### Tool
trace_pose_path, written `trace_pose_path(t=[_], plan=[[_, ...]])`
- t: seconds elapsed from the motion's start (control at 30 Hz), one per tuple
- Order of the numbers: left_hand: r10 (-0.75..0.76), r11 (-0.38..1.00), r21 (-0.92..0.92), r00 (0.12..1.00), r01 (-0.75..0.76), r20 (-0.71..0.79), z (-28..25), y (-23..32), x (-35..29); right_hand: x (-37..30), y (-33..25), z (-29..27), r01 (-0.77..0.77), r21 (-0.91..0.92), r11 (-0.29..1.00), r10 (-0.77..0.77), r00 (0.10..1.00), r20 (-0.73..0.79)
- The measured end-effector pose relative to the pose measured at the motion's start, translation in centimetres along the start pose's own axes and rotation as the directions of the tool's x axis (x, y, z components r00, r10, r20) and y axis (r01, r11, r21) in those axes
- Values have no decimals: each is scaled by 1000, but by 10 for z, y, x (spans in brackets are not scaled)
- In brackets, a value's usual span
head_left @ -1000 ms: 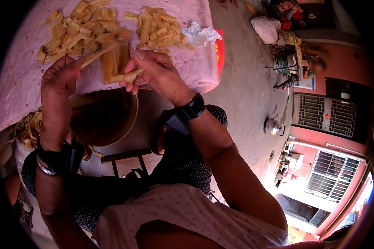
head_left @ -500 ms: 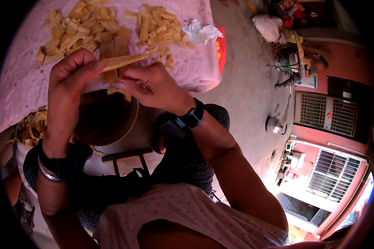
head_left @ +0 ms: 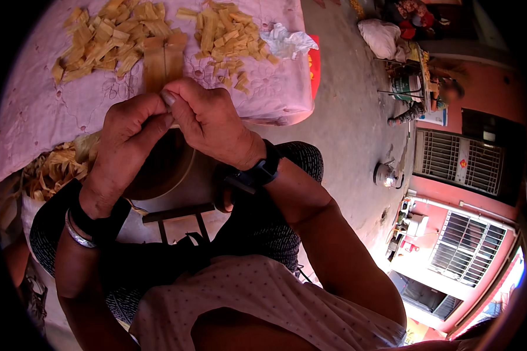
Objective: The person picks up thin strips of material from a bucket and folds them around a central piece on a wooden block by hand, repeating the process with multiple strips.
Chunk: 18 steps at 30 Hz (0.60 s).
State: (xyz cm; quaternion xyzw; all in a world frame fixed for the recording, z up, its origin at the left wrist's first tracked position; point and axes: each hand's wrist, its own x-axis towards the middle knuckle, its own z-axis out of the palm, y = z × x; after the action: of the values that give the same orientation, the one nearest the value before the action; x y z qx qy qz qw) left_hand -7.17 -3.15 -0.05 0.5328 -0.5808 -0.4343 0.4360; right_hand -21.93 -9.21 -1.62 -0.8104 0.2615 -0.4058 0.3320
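My left hand (head_left: 132, 134) and my right hand (head_left: 208, 123) meet at the front edge of the cloth-covered table (head_left: 275, 99). Both are closed, thumbs and fingertips pinched together and touching. Whatever lies between the fingertips is hidden. Just beyond them, a flat brown board (head_left: 164, 58) with a dark line down its middle lies on the table. Left of the board spreads a heap of pale yellow, dried husk-like pieces (head_left: 108, 41); a smaller heap of cut pieces (head_left: 225, 35) lies to its right.
Crumpled white plastic (head_left: 288, 42) and a red item (head_left: 314, 64) lie at the table's right edge. Below my hands stands a round, dark-looking basin (head_left: 164, 169). More dried husks (head_left: 55, 169) fill a sack at the left. Further right are a kettle (head_left: 385, 174) and a person (head_left: 433, 99).
A long husk strip was visible between my hands; now it is out of sight. My left hand has moved right and nearer, and my fingertips have come together.
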Motion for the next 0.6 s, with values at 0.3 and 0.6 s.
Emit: trace_pose_path(t=[0.3,0.6], plan=[[-215,950,-216,974,224,68,-40,4,5,7,4,-28,-437,379,816,380,899,218],[-343,904,-276,939,325,-16,-3,-7,-2,3,-3,-17,-420,800,429,184,908,377]])
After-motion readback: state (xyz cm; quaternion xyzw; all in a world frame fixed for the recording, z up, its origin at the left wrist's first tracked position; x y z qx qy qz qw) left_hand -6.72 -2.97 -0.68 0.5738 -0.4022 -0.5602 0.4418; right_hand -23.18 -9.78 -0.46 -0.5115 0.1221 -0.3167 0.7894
